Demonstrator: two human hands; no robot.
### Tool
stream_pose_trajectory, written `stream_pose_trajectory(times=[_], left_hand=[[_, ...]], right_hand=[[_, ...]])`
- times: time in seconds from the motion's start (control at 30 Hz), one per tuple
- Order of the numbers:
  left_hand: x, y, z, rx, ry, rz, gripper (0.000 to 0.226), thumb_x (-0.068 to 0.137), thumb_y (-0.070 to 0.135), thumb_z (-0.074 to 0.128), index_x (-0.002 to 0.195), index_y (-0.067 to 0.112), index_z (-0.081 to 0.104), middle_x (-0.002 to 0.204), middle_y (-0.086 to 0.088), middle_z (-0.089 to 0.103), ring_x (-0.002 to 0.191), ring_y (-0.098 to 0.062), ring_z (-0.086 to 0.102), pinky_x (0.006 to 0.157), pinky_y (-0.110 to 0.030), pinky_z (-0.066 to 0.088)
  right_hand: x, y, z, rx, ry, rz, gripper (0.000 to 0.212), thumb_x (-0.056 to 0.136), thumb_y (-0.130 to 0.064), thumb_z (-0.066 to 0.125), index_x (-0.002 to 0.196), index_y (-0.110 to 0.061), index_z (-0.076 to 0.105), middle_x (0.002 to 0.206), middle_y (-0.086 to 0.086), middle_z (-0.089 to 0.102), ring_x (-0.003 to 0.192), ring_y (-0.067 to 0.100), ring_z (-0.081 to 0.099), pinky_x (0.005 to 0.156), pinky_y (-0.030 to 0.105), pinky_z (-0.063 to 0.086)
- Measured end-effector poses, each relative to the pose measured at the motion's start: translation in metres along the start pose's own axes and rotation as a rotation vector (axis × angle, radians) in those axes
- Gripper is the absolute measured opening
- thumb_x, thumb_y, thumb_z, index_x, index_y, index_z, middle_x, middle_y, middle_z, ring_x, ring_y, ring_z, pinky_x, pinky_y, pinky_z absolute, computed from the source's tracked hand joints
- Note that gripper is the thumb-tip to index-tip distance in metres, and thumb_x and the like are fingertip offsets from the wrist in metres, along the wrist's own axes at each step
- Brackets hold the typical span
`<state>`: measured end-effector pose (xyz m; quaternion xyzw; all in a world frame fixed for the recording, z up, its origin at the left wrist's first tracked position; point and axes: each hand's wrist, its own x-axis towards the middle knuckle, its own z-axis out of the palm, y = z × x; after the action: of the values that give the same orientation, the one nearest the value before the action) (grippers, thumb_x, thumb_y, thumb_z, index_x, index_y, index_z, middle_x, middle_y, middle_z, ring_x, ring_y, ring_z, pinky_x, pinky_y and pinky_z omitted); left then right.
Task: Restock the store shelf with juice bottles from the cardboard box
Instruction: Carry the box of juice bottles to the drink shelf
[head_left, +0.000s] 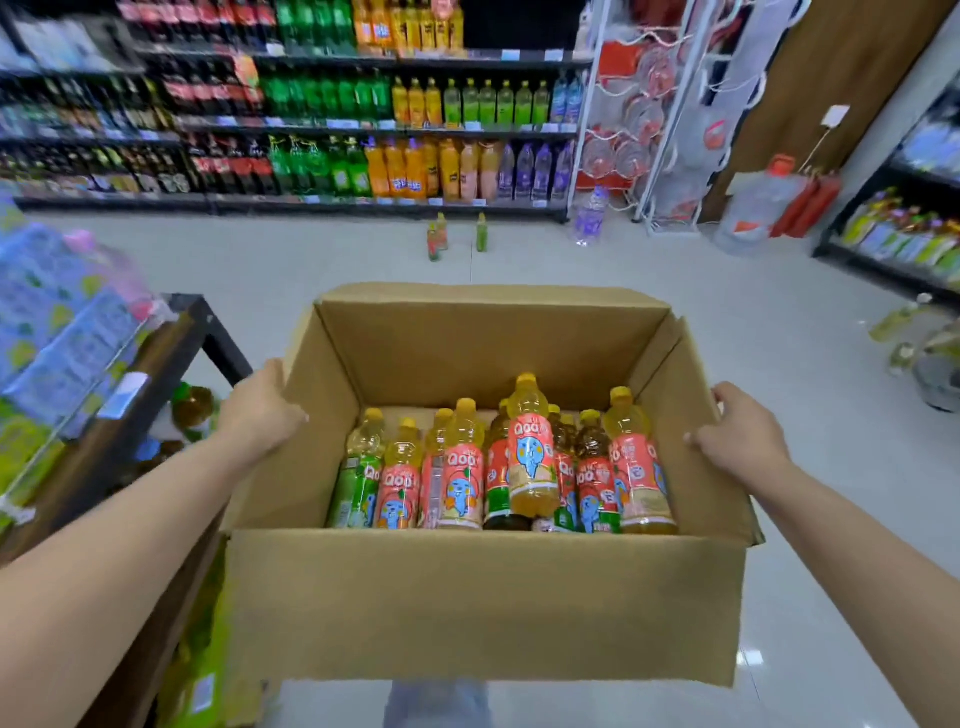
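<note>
Hands (260, 410) (743, 441) gripping bottle-filled box (488, 603), seemingly lifted

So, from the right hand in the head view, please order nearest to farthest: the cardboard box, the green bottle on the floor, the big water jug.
1. Cardboard box, held at its right wall by the right hand.
2. Big water jug, far right, by the wall.
3. Green bottle, ahead, before the shelf.

1. Both forearms were bare up to the frame edge, with no sleeve in view.
2. The left hand (262, 410) and the right hand (740, 436) wore no gloves, rings or watch.
3. Low between the arms showed a blurred patch of pale blue-grey trousers (436, 704).
</note>
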<state>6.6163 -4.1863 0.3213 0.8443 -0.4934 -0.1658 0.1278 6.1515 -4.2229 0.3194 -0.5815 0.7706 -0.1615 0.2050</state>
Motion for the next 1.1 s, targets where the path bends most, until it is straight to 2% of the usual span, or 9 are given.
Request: stream_pose_trajectory(times=[0.2,0.33,0.4,0.47,0.53,0.67,0.73,0.9,1.1], left_hand=[[0.197,0.065,-0.018,0.006,0.021,0.002,0.031,0.082,0.01,0.064,0.105,0.009,0.044,0.092,-0.01,0.05,0.1,-0.038,0.055,0.072,-0.037,0.039],[0.328,0.103,-0.02,-0.009,0.037,0.011,0.03,0.078,0.007,0.066,0.089,0.011,0.039,0.087,-0.012,0.054,0.093,-0.037,0.057,0.065,-0.034,0.033],[0.39,0.118,-0.014,-0.011,0.044,0.004,0.029,0.078,0.007,0.066,0.097,0.009,0.044,0.09,-0.014,0.057,0.095,-0.037,0.057,0.066,-0.034,0.035],[0.447,0.132,-0.008,-0.002,0.053,-0.019,0.04,0.079,0.008,0.067,0.114,0.005,0.047,0.103,-0.019,0.06,0.1,-0.038,0.057,0.071,-0.035,0.038],[0.502,0.145,-0.005,-0.001,0.049,-0.032,0.046,0.079,0.008,0.067,0.119,0.004,0.045,0.108,-0.02,0.06,0.101,-0.038,0.057,0.072,-0.035,0.039],[0.605,0.168,-0.006,-0.022,0.052,-0.069,0.028,0.077,0.007,0.065,0.097,0.008,0.044,0.085,-0.011,0.059,0.087,-0.037,0.058,0.062,-0.033,0.035],[0.655,0.18,-0.008,-0.022,0.05,-0.075,0.027,0.076,0.008,0.066,0.09,0.01,0.043,0.081,-0.009,0.057,0.078,-0.034,0.055,0.061,-0.034,0.036],[0.787,0.224,-0.004,0.003,0.035,-0.05,0.028,0.078,0.008,0.065,0.087,0.012,0.039,0.074,-0.005,0.051,0.074,-0.031,0.049,0.06,-0.033,0.034],[0.921,0.307,0.013,0.044,0.001,-0.016,0.028,0.08,0.008,0.064,0.088,0.01,0.038,0.07,-0.003,0.049,0.07,-0.029,0.048,0.058,-0.034,0.033]], right_hand=[[0.182,-0.099,0.02,0.009,-0.001,0.025,0.03,0.075,-0.014,0.071,0.096,-0.019,0.049,0.086,0.004,0.055,0.078,0.027,0.05,0.065,0.031,0.038],[0.305,-0.159,0.039,0.009,-0.009,0.008,0.029,0.076,-0.012,0.07,0.096,-0.017,0.05,0.084,0.005,0.056,0.076,0.028,0.051,0.063,0.031,0.038],[0.368,-0.187,0.052,0.011,-0.015,-0.013,0.028,0.076,-0.011,0.07,0.095,-0.017,0.05,0.083,0.005,0.054,0.074,0.027,0.049,0.063,0.031,0.037],[0.429,-0.214,0.065,0.003,-0.037,-0.032,0.028,0.077,-0.011,0.069,0.096,-0.017,0.049,0.083,0.005,0.053,0.074,0.027,0.048,0.063,0.031,0.037],[0.483,-0.24,0.078,0.013,-0.055,-0.037,0.028,0.079,-0.011,0.068,0.096,-0.019,0.046,0.084,0.004,0.053,0.074,0.026,0.048,0.063,0.03,0.037],[0.586,-0.295,0.097,0.039,-0.101,-0.04,0.026,0.08,-0.01,0.068,0.096,-0.017,0.048,0.084,0.005,0.057,0.073,0.026,0.051,0.058,0.03,0.036],[0.635,-0.322,0.105,0.04,-0.106,-0.022,0.026,0.079,-0.011,0.069,0.096,-0.015,0.05,0.084,0.005,0.059,0.074,0.027,0.052,0.06,0.031,0.037],[0.744,-0.37,0.129,0.058,-0.109,0.037,0.027,0.077,-0.01,0.07,0.095,-0.015,0.05,0.082,0.005,0.057,0.073,0.026,0.051,0.061,0.032,0.037],[0.869,-0.392,0.134,0.086,-0.1,0.136,0.026,0.076,-0.009,0.07,0.095,-0.014,0.052,0.081,0.008,0.062,0.075,0.03,0.057,0.063,0.034,0.043]])
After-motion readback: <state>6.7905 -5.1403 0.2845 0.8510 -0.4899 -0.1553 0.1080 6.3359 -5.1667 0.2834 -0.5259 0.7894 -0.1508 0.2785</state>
